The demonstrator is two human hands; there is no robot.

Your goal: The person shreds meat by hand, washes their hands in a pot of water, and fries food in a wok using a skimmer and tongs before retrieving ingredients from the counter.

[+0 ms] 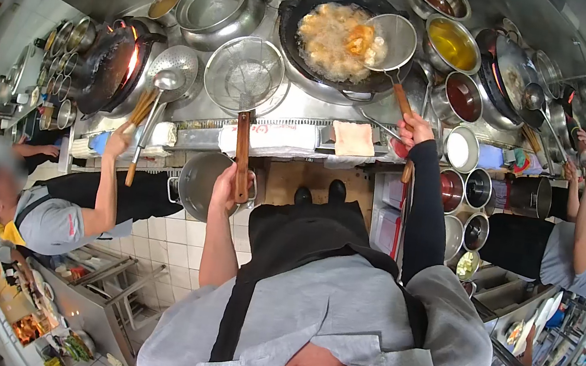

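In my left hand (228,187) is the wooden handle of a round wire-mesh strainer (242,75), its basket level over the steel counter and holding no visible food. My right hand (414,130) grips the wooden handle of a second mesh strainer (394,38), tilted over the right side of a black wok (290,24). Pale pieces of food (328,42) fry in bubbling oil inside the wok. Some golden-orange fried pieces (360,40) sit at the strainer's left edge; whether they rest in its mesh or float in the oil I cannot tell.
A steel pot (248,19) stands left of the wok, a bowl of yellow oil (453,44) to its right. Folded cloths (353,139) lie along the counter's front. Co-workers stand at woks on both sides, one holding a ladle (169,79). Below my left hand is a large pot (195,188).
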